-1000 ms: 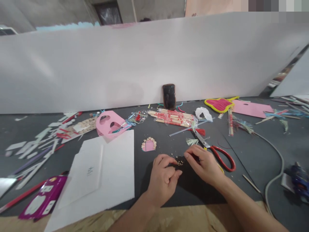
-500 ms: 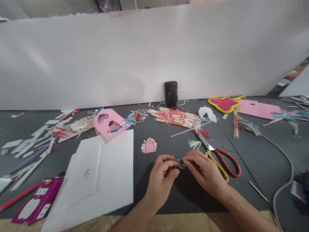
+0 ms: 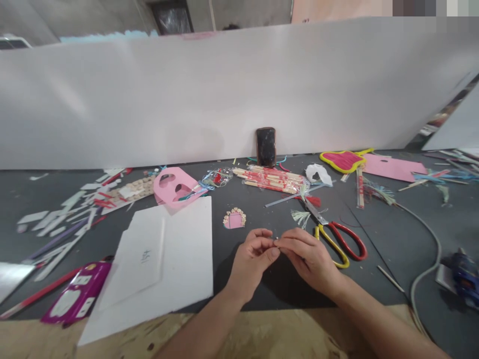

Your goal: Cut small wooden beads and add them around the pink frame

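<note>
My left hand (image 3: 250, 267) and my right hand (image 3: 316, 262) meet over the dark tabletop, both closed with thumbs and fingers pinched together. Whatever lies between the fingertips is too small and too covered to name. A tiny pale bit shows just above where the fingers touch. Behind my left hand lies a small pink piece (image 3: 235, 221) edged along its top and sides with beige bits. Scissors (image 3: 322, 219) with one yellow and one red handle lie open close to my right hand.
White foam sheets (image 3: 187, 249) and a purple packet (image 3: 77, 294) lie to the left. Wrapped sticks (image 3: 271, 179) sit before a phone (image 3: 266, 146) leaning on the white panel (image 3: 168, 99). A grey cable (image 3: 436, 249) and blue tool (image 3: 466, 274) are at right.
The fingertips have come together, and the beige bits seen between my hands earlier are now hidden. The camera view has tilted up slightly.
</note>
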### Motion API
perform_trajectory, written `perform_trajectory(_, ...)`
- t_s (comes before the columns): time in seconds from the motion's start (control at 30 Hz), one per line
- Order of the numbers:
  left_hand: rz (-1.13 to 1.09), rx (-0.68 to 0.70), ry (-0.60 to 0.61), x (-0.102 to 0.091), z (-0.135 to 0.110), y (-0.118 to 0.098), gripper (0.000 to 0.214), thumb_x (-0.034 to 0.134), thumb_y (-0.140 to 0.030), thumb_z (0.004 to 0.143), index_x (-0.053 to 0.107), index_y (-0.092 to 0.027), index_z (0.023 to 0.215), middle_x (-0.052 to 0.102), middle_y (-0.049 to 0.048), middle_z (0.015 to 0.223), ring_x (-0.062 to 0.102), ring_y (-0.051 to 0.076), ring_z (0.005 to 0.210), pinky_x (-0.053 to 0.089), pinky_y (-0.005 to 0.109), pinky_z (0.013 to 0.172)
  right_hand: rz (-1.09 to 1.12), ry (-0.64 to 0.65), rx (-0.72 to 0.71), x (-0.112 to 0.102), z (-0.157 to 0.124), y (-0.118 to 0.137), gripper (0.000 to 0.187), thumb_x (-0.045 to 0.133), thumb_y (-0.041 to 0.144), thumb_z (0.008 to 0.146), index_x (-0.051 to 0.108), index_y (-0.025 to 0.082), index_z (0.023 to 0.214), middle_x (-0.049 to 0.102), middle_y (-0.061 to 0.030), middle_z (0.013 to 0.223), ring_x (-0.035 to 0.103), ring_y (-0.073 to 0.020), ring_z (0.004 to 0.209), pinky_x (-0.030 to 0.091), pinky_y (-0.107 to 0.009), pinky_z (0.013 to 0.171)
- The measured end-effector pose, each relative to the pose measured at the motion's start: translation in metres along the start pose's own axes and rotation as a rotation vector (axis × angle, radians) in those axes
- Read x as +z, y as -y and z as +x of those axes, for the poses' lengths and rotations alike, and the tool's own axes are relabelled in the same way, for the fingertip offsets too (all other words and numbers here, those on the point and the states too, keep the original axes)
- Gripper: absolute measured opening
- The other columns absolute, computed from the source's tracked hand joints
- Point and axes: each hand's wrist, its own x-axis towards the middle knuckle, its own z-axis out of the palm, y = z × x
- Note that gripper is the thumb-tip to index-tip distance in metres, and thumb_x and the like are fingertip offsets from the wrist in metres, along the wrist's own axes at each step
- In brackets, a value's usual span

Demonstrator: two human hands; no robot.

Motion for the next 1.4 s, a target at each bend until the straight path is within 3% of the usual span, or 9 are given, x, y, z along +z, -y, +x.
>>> perform_trajectory(0.2, -0.155, 0.018, 0.026, -0.001, 0.000, 0.005, 0.009, 0.074, -0.026, 0.071, 0.071, -0.018, 0.074, 0.052, 0.0056, 0.104, 0.051, 0.019, 0.106, 0.044, 0.027, 0.084, -0.082, 0.052, -0.041, -0.005, 0.003, 0.006, 0.028, 0.047, 0.012, 0.089, 0.059, 0.024, 0.112, 0.065, -0.0064, 0.097, 0.061, -0.0153, 0.089, 0.052, -0.029, 0.075)
perform_trajectory(0.33, -0.098, 0.035, -0.058, -0.004, 0.003, 0.005, 0.013, 0.073, -0.028, 0.071, 0.070, -0.016, 0.070, 0.054, 0.0065, 0.105, 0.053, 0.018, 0.100, 0.044, 0.026, 0.081, -0.400, 0.133, 0.164, -0.029, -0.002, -0.010, 0.030, 0.044, 0.022, 0.091, 0.056, 0.020, 0.119, 0.058, -0.0123, 0.118, 0.057, -0.0222, 0.106, 0.049, -0.039, 0.088)
perform_trajectory(0.47, -0.115, 0.016, -0.093, -0.005, 0.004, 0.002, 0.014, 0.075, -0.029, 0.067, 0.070, -0.016, 0.071, 0.053, 0.0069, 0.107, 0.053, 0.017, 0.098, 0.045, 0.024, 0.075, -0.696, 0.206, 0.380, -0.055, -0.028, -0.036, 0.031, 0.046, 0.030, 0.087, 0.058, 0.017, 0.113, 0.061, -0.0153, 0.111, 0.058, -0.0279, 0.103, 0.046, -0.045, 0.089)
perform_trajectory(0.6, -0.122, 0.001, -0.097, -0.004, 0.004, 0.001, 0.016, 0.076, -0.030, 0.065, 0.071, -0.016, 0.071, 0.052, 0.0071, 0.108, 0.054, 0.015, 0.093, 0.046, 0.024, 0.072, -0.745, 0.219, 0.499, -0.064, -0.050, -0.047, 0.032, 0.050, 0.034, 0.083, 0.060, 0.014, 0.106, 0.064, -0.0179, 0.102, 0.060, -0.0304, 0.094, 0.045, -0.047, 0.085)
perform_trajectory(0.73, -0.089, 0.003, -0.102, -0.003, 0.004, 0.002, 0.019, 0.077, -0.032, 0.064, 0.071, -0.015, 0.070, 0.053, 0.0082, 0.108, 0.055, 0.015, 0.089, 0.047, 0.025, 0.071, -0.717, 0.195, 0.613, -0.064, -0.050, -0.049, 0.030, 0.050, 0.037, 0.082, 0.061, 0.018, 0.102, 0.067, -0.0133, 0.091, 0.062, -0.0278, 0.084, 0.045, -0.043, 0.079)
perform_trajectory(0.93, -0.058, 0.060, -0.097, -0.004, 0.006, 0.001, 0.018, 0.071, -0.034, 0.072, 0.070, -0.016, 0.070, 0.054, 0.0072, 0.104, 0.053, 0.016, 0.095, 0.044, 0.026, 0.078, -0.556, 0.074, 0.865, -0.079, -0.046, -0.054, 0.039, 0.058, 0.049, 0.073, 0.062, 0.021, 0.100, 0.068, -0.0075, 0.076, 0.064, -0.0262, 0.067, 0.045, -0.036, 0.058)
perform_trajectory(1.17, -0.034, 0.089, -0.050, -0.004, 0.005, 0.002, 0.026, 0.064, -0.041, 0.079, 0.071, -0.016, 0.078, 0.052, 0.0075, 0.107, 0.053, 0.015, 0.089, 0.045, 0.027, 0.076, -0.024, -0.082, 1.031, -0.099, -0.057, -0.043, 0.044, 0.059, 0.054, 0.072, 0.061, 0.019, 0.098, 0.069, -0.0088, 0.074, 0.063, -0.0192, 0.056, 0.047, -0.029, 0.046)
perform_trajectory(1.33, -0.050, 0.083, -0.033, -0.004, 0.005, 0.002, 0.026, 0.062, -0.041, 0.081, 0.071, -0.016, 0.080, 0.051, 0.0066, 0.107, 0.053, 0.012, 0.082, 0.046, 0.026, 0.073, 0.432, -0.417, 0.985, -0.094, -0.059, -0.019, 0.042, 0.061, 0.060, 0.071, 0.058, 0.027, 0.097, 0.062, -0.0034, 0.071, 0.056, -0.0140, 0.054, 0.045, -0.026, 0.047)
perform_trajectory(1.4, -0.049, 0.087, -0.032, -0.004, 0.005, 0.003, 0.022, 0.064, -0.038, 0.079, 0.071, -0.017, 0.079, 0.051, 0.0062, 0.106, 0.053, 0.013, 0.085, 0.045, 0.025, 0.075, 0.523, -0.407, 0.928, -0.089, -0.059, -0.010, 0.049, 0.055, 0.066, 0.073, 0.055, 0.027, 0.102, 0.058, -0.0026, 0.074, 0.052, -0.0134, 0.053, 0.044, -0.027, 0.045)
